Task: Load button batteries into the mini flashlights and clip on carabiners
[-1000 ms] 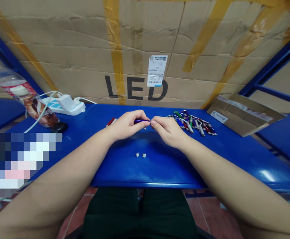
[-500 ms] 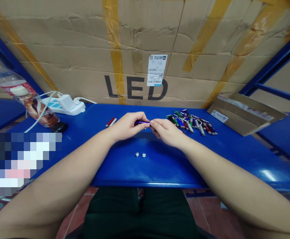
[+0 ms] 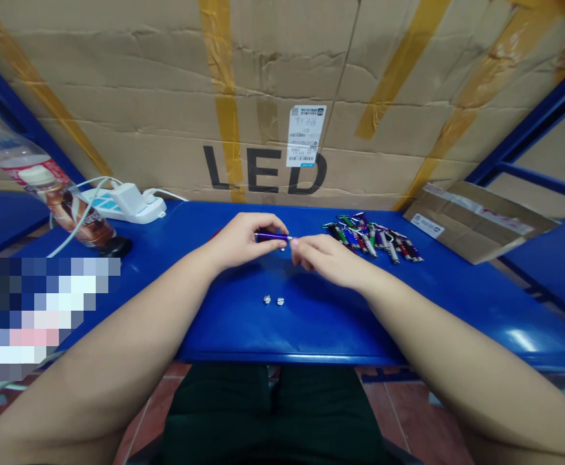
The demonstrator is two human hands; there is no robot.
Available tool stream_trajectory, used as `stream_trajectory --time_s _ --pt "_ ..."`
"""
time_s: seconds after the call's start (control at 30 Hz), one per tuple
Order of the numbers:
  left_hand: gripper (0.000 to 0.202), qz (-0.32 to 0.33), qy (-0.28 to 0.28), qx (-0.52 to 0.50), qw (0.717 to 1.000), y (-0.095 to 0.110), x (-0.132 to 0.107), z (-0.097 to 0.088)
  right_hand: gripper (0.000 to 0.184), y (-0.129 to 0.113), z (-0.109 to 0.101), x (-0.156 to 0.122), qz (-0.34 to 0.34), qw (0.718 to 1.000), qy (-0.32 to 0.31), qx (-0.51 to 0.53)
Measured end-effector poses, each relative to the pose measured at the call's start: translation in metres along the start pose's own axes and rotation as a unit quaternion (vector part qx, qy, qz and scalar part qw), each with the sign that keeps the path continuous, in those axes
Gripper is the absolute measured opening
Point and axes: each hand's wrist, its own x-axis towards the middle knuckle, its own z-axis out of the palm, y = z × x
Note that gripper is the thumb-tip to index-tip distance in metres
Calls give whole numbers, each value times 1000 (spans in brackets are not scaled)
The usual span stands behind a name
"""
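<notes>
now left grip point(image 3: 236, 242) clenches purple penlight point(image 3: 272, 237); right grip point(image 3: 330, 258) released, drawn back

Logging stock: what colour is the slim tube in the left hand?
The tube is purple, clearest in the head view.

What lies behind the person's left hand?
A red sliver shows beyond the left hand on the blue table; the hand covers the rest, so what it is cannot be seen.

Left hand point(image 3: 237, 242) grips a purple penlight point(image 3: 272, 237), right hand point(image 3: 328, 258) at its end
</notes>
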Motion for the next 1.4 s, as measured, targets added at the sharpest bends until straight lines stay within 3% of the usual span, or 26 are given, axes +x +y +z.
stream_trajectory --time_s 0.07,0.17,0.33,0.43,0.53,0.63,0.73,0.93,1.0,1.1,1.2,1.3,1.4 --pt "28 -40 20 -32 999 -5 0 -4 34 -5 -3 -6 -40 991 -88 -97" --pt "30 -77 40 -66 994 -11 2 -8 24 -12 1 -11 -88 966 -187 -156" --pt "33 -93 36 -105 990 -18 2 -9 18 -13 13 -10 -118 950 -202 -206" --pt "31 -83 23 -109 990 -20 2 -8 21 -9 7 -9 -92 966 -147 -191" --pt "32 -76 7 -114 991 -20 1 -6 21 1 -6 -6 -75 982 8 -173" --pt "38 -89 -5 -139 986 -16 1 -3 19 12 -14 -2 -99 972 131 -167" --pt "38 -100 -16 -165 981 -10 0 2 27 16 -12 1 -134 972 132 -139" --pt "44 -125 -41 -201 971 -6 0 8 17 12 -13 1 -140 973 117 -139" --pt "42 -130 -11 -154 979 -10 0 3 20 17 -26 0 -110 973 151 -136" --pt "32 -124 67 3 990 -20 0 -13 22 30 -55 -1 -32 969 223 -99" --pt "22 -156 112 144 971 -32 -2 -29 12 42 -80 -2 -2 955 295 36" --pt "15 -190 130 172 958 -42 -5 -39 7 46 -91 -3 33 940 290 174" --pt "13 -215 133 170 952 -46 -5 -42 12 50 -92 -3 72 948 281 133"
